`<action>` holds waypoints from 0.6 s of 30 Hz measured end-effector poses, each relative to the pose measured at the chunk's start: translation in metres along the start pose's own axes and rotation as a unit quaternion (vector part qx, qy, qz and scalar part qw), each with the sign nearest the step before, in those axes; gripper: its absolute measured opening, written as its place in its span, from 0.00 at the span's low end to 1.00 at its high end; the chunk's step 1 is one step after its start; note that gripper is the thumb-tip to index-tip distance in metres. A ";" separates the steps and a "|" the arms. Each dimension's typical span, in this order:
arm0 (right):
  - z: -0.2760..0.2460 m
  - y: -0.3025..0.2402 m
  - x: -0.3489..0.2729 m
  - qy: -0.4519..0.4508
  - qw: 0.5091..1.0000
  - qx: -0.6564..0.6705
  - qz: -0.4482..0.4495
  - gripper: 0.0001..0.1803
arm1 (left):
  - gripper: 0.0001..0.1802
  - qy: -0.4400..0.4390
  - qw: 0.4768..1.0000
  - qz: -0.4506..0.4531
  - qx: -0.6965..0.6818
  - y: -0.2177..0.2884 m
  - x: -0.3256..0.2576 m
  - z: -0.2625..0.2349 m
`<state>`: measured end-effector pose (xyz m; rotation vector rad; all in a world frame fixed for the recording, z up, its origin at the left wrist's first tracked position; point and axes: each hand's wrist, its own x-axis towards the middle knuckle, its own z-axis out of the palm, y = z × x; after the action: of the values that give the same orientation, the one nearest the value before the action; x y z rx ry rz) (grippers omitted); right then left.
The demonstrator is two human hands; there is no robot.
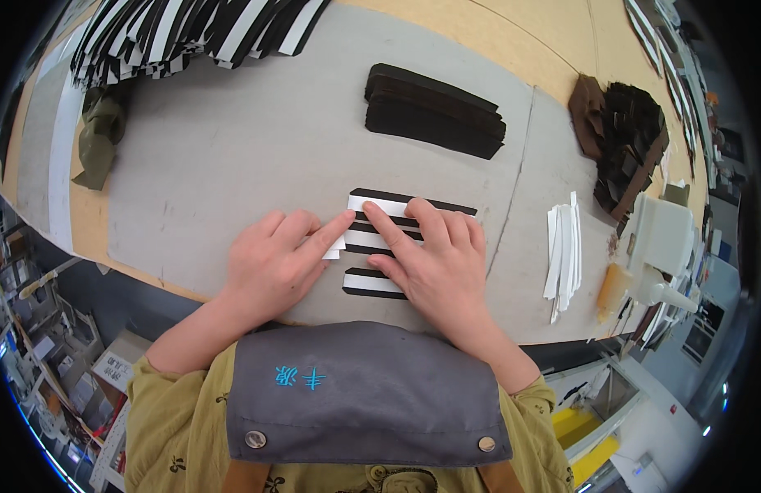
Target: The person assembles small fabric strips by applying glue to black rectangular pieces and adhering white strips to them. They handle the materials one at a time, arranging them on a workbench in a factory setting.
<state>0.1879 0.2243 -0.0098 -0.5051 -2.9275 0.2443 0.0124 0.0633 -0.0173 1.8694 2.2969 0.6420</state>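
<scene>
Several black strips with a white band along the middle lie in front of me. On the farthest banded strip (382,203) the index fingertips of both hands press down near its left end. My right hand (442,259) lies spread over the strips, its thumb by the nearest banded strip (366,283). My left hand (274,259) has its index finger stretched out and the other fingers curled. White strip ends (334,249) stick out from under it and seem held there; most of their length is hidden. Between them lies another banded strip (368,239), partly under my right hand.
A stack of dark strips (434,111) lies beyond my hands. Loose white strips (564,255) are to the right, near a white container (660,234) and an amber bottle (612,292). Dark brown cloth pieces (631,140) lie far right; banded strips (183,33) pile far left, near olive cloth (99,140).
</scene>
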 end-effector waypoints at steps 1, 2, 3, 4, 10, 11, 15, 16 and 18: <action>-0.001 0.002 -0.001 0.003 1.000 -0.002 0.001 0.34 | 0.38 0.002 1.000 0.011 -0.002 0.000 0.003 0.002; -0.001 0.002 -0.001 0.007 1.000 -0.003 0.004 0.34 | 0.39 0.004 1.000 0.009 -0.011 0.000 0.004 0.003; -0.006 0.000 0.001 0.003 1.000 0.004 0.002 0.31 | 0.39 0.005 1.000 0.008 -0.020 -0.001 0.003 0.002; -0.006 0.004 -0.002 0.022 1.000 0.010 -0.002 0.29 | 0.39 0.010 0.999 0.011 -0.033 -0.001 0.004 0.003; -0.007 0.028 -0.058 0.117 0.990 0.004 0.082 0.29 | 0.39 0.032 0.991 0.125 0.016 0.012 0.029 -0.005; -0.005 0.031 -0.067 0.119 0.988 -0.002 0.100 0.29 | 0.37 0.016 0.988 0.155 0.011 0.017 0.038 -0.004; -0.004 0.031 -0.078 0.105 0.985 0.005 0.138 0.29 | 0.31 -0.020 0.973 0.230 0.003 0.036 0.071 0.012; -0.003 0.030 -0.078 0.106 0.985 -0.001 0.139 0.29 | 0.31 -0.022 0.970 0.241 0.004 0.037 0.076 0.019; -0.003 0.029 -0.076 0.108 0.984 -0.010 0.140 0.28 | 0.30 -0.032 0.971 0.238 -0.005 0.036 0.082 0.033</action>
<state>0.2689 0.2258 -0.0224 -0.8878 -2.6466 0.1795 0.0372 0.1550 -0.0190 2.4170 1.8023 0.6238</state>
